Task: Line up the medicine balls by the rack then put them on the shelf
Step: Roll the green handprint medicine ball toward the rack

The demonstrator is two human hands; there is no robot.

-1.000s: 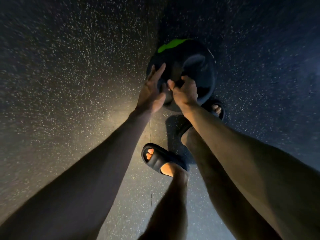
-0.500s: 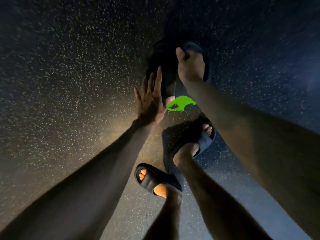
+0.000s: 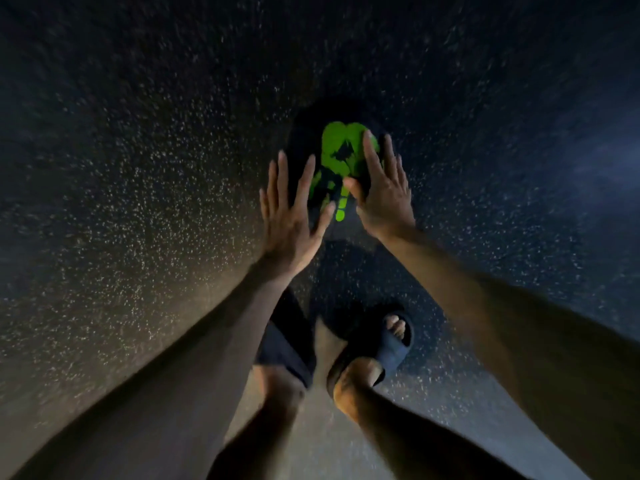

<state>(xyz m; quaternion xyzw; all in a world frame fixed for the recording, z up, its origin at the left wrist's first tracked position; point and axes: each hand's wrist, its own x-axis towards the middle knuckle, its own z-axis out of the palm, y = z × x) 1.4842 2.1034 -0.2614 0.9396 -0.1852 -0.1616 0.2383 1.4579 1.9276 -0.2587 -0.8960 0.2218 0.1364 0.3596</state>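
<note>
Dark speckled floor, warm light at left, bluish dimness at right.

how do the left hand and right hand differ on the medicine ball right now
The left hand sits lower, on the medicine ball's dark left side; the right hand reaches further up, its fingers across the green marking. Both are open and flat, fingers spread, neither gripping.

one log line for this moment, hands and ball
left hand: open, flat on ball | right hand: open, flat on ball | medicine ball: on floor, green mark up | rack: not in view
</note>
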